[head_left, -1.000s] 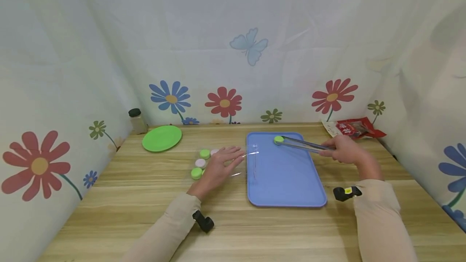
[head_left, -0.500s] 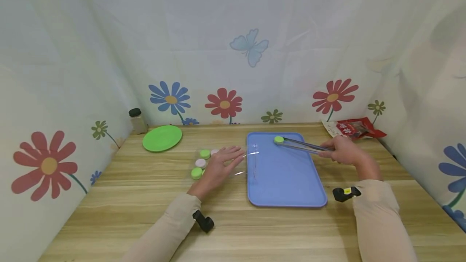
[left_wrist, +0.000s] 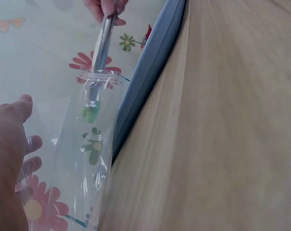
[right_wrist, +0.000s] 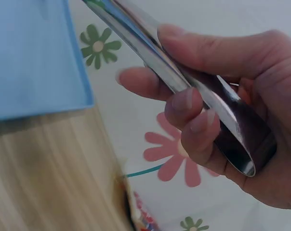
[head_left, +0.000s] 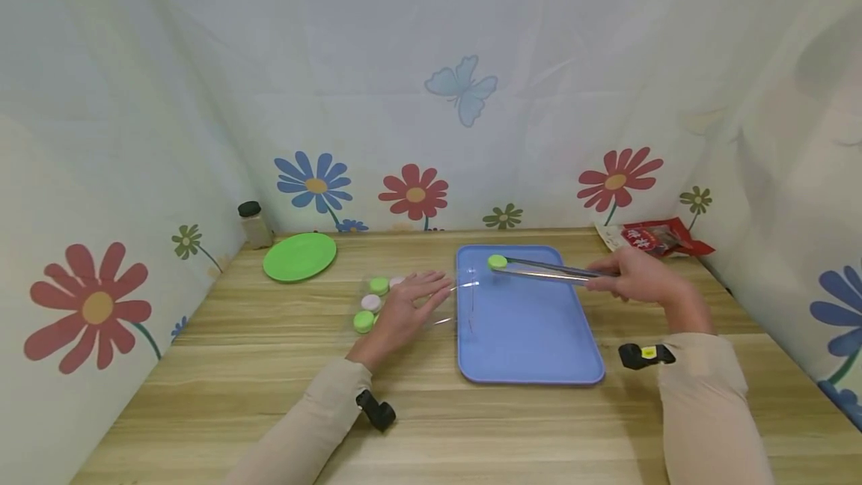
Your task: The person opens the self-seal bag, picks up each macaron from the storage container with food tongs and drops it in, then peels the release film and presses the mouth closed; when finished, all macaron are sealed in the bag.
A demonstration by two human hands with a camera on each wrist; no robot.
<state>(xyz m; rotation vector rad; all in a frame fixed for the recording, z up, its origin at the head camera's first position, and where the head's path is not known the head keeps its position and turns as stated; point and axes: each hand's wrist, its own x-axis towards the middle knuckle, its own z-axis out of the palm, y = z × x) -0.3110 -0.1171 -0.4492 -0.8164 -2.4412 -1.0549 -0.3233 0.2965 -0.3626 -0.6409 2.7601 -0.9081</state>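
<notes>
I see the left hand [head_left: 404, 302], fingers extended, over the clear plastic packaging [left_wrist: 83, 159]; farther out, the right hand [head_left: 640, 275] grips metal tongs [right_wrist: 238, 126], now shifted left above the blue tray [head_left: 525, 346], bringing their green macaron [head_left: 497, 262] nearer that packaging.

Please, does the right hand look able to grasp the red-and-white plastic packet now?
Probably not: the packet lies close beyond, but the right hand grips silver metal tongs pinching a round green macaron.
</notes>
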